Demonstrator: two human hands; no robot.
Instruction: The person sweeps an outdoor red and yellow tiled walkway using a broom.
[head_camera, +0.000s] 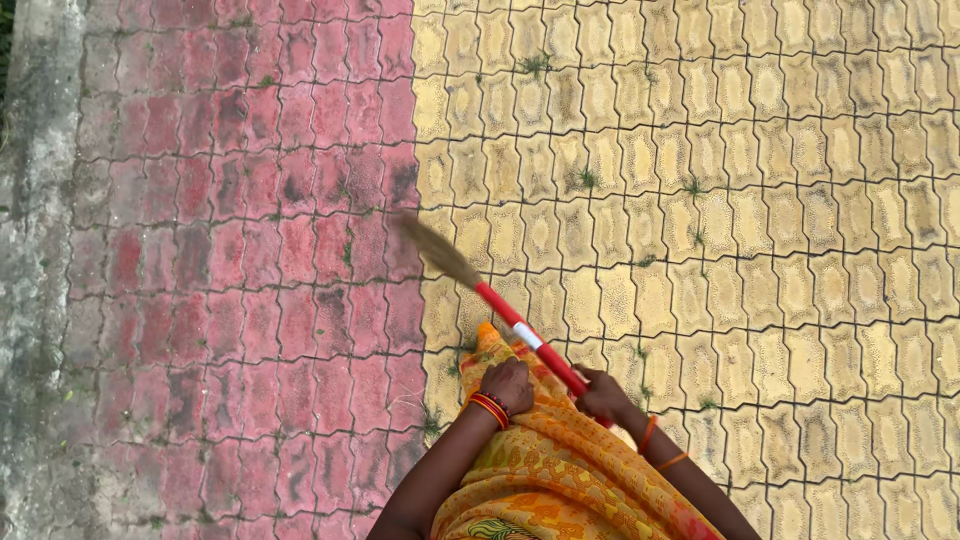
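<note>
While both sets of fingers curl tight around a red broom handle, the right hand (603, 395) grips the lower end and the left hand (508, 385) closes over the shaft just above it, both pressed against an orange and yellow patterned garment (560, 470). Red and orange bangles (489, 408) ring the left wrist; thin orange ones circle the right. The broom (480, 295) runs up and to the left from the hands: a glossy red stick with one white band, ending in a blurred tuft of straw-coloured bristles. That tuft hangs over the seam where the red paving blocks (250, 280) meet the yellow paving blocks (750, 200). A grey concrete kerb (35, 250) lines the pavement's left edge.
</note>
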